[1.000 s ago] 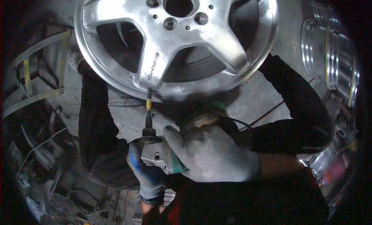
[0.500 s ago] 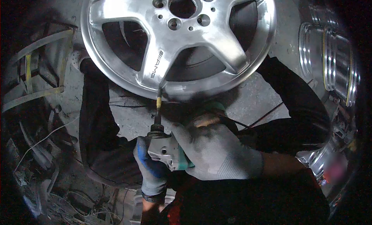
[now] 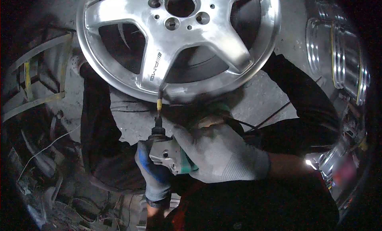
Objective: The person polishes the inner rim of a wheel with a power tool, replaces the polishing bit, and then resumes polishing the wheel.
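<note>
A polished silver alloy wheel with AMG lettering on one spoke fills the top of the view. I hold a green angle grinder with a grey metal head below it. A thin rod with a yellow band extends from its spindle, its dark tip at the base of the lettered spoke by the inner rim. My left hand, in a grey glove with blue, closes around the grinder head from the left. My gloved right hand wraps the green body, hiding most of it.
My legs in dark trousers flank the wheel's lower side. Shiny wheel rims stand at the right. A metal frame and tangled scrap lie at the left. A dark cable runs at the right.
The wheel appears slightly further left and higher in view, and the grinder with both hands has shifted slightly left. Both hands keep their grip.
</note>
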Motion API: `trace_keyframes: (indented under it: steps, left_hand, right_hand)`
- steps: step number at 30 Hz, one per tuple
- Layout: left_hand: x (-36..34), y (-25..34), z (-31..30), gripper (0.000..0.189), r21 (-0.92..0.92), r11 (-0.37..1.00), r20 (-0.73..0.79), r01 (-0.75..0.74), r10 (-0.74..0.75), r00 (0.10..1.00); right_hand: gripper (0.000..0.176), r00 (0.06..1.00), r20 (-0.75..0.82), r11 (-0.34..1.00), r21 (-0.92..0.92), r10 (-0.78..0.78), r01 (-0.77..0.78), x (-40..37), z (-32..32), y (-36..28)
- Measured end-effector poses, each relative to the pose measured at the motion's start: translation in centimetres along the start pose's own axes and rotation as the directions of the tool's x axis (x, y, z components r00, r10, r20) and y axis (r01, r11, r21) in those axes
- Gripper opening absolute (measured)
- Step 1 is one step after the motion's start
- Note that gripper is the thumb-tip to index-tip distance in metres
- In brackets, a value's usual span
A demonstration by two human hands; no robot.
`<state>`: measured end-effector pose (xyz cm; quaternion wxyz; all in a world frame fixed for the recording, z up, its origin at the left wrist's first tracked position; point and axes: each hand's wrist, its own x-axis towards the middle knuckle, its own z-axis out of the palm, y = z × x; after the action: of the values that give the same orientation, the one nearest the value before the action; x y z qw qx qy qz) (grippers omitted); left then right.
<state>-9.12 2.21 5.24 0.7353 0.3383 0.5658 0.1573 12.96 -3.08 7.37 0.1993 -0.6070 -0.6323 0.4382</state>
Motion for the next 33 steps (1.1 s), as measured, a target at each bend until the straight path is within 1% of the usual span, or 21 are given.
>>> trace_keyframes:
  steps: [2, 3, 6, 8, 9, 11, 13, 15, 16, 18, 19, 20, 21, 22, 23, 24, 26, 29, 31, 32, 33]
  left_hand:
    - [0.3, 0.7, 1.6, 0.048, -0.197, 0.979, -0.024, 0.044, -0.05, 0.998]
    - [0.8, 0.7, 1.9, 0.048, -0.197, 0.979, -0.022, 0.043, -0.048, 0.999]
    - [1.8, -0.5, 2.3, 0.05, -0.056, 0.998, 0.007, -0.018, 0.018, 1.0]
    - [1.7, -1.6, 2.3, 0.045, 0.092, 0.97, -0.009, -0.225, 0.227, 0.974]
    - [1.5, -1.4, 1.7, 0.045, 0.093, 0.97, -0.008, -0.223, 0.225, 0.974]
    - [1.3, -0.9, -0.1, 0.04, -0.22, 0.975, 0.129, 0.017, 0.012, 0.992]
    - [1.0, -2.1, -0.6, 0.04, -0.274, 0.961, 0.153, -0.046, 0.09, 0.984]
    - [1.3, -3.1, -0.6, 0.04, -0.333, 0.937, 0.178, -0.106, 0.173, 0.969]
    - [1.7, -3.3, -0.3, 0.042, -0.286, 0.953, 0.127, -0.098, 0.139, 0.982]
    - [2.4, -3.8, 0.0, 0.045, -0.244, 0.966, 0.079, -0.084, 0.107, 0.991]
    - [2.6, -4.0, 0.0, 0.046, 0.076, 0.974, 0.049, -0.214, 0.211, 0.976]
    - [2.7, -4.0, 0.0, 0.047, 0.39, 0.866, 0.052, -0.313, 0.319, 0.946]
    - [2.7, -3.2, 0.3, 0.047, 0.39, 0.866, 0.051, -0.314, 0.32, 0.946]
    - [2.4, -1.8, 0.6, 0.046, 0.068, 0.989, -0.01, -0.131, 0.132, 0.991]
    - [2.2, -1.0, 0.7, 0.045, -0.266, 0.962, -0.003, 0.067, -0.07, 0.998]
    - [2.0, -1.2, 0.5, 0.045, -0.265, 0.962, -0.005, 0.066, -0.07, 0.998]
    - [1.2, -1.5, -0.1, 0.047, 0.021, 0.992, 0.042, -0.121, 0.12, 0.992]
    - [2.3, -1.2, 1.3, 0.047, -0.007, 0.999, -0.097, -0.037, 0.036, 0.995]
    - [2.9, -1.2, 2.2, 0.047, -0.121, 0.992, -0.037, 0.019, -0.024, 0.999]
    - [3.2, -1.2, 2.6, 0.048, -0.228, 0.97, 0.023, 0.081, -0.078, 0.997]
    - [3.2, -1.0, 3.7, 0.049, 0.032, 0.998, 0.008, -0.056, 0.055, 0.998]
  right_hand:
    - [0.076, 0.996, 0.073, 0.999, -0.018, 0.043, -0.041, 0.1, -0.5, 0.2]
    - [0.075, 0.986, 0.144, 0.996, -0.041, 0.089, -0.084, 0.1, -0.8, 0.4]
    - [0.082, 0.995, 0.032, 0.995, -0.029, 0.097, -0.096, -0.1, -0.6, 1.4]
    - [0.081, 0.994, 0.036, 0.995, -0.024, 0.099, -0.098, 0.0, -0.9, 1.2]
    - [0.08, 0.994, 0.042, 0.995, -0.018, 0.098, -0.098, 0.1, -1.0, 1.1]
    - [0.071, 0.999, -0.017, 0.996, -0.08, 0.046, -0.048, 0.0, -0.4, 1.0]
    - [0.063, 0.997, -0.076, 0.989, -0.145, -0.012, 0.001, 0.1, -0.3, 0.8]
    - [0.062, 0.986, 0.124, 0.993, -0.049, 0.112, -0.107, 0.2, -0.9, 0.6]
    - [0.062, 0.986, 0.123, 0.993, -0.052, 0.114, -0.108, 0.3, -1.0, 0.9]
    - [0.085, 0.994, 0.047, 0.993, -0.073, 0.096, -0.092, 0.4, -1.2, 1.5]
    - [0.085, 0.994, 0.048, 0.993, -0.075, 0.097, -0.094, 0.4, -1.0, 1.5]
    - [0.083, 0.994, 0.041, 0.995, -0.036, 0.099, -0.098, 0.5, -0.9, 1.6]
    - [0.082, 0.994, 0.035, 0.995, 0.004, 0.099, -0.099, 0.6, -0.8, 1.6]
    - [0.082, 0.995, 0.034, 0.995, 0.006, 0.096, -0.096, 0.5, -0.8, 1.3]
    - [0.079, 0.996, 0.022, 0.995, -0.056, 0.083, -0.081, 0.3, -0.9, 0.8]
    - [0.077, 0.997, 0.01, 0.991, -0.118, 0.07, -0.069, 0.1, -1.0, 0.5]
    - [0.076, 0.995, 0.062, 0.993, -0.09, 0.082, -0.076, 0.5, -1.2, 0.4]
    - [0.075, 0.984, 0.136, 0.991, -0.076, 0.115, -0.106, 1.0, -1.7, 0.9]
    - [0.075, 0.976, 0.158, 0.986, -0.094, 0.148, -0.135, 0.7, -1.9, 1.5]
    - [0.062, 0.989, 0.095, 0.992, -0.065, 0.111, -0.105, 0.4, -1.7, 2.1]
    - [0.05, 0.997, 0.031, 0.997, -0.04, 0.074, -0.073, 0.1, -1.5, 2.6]
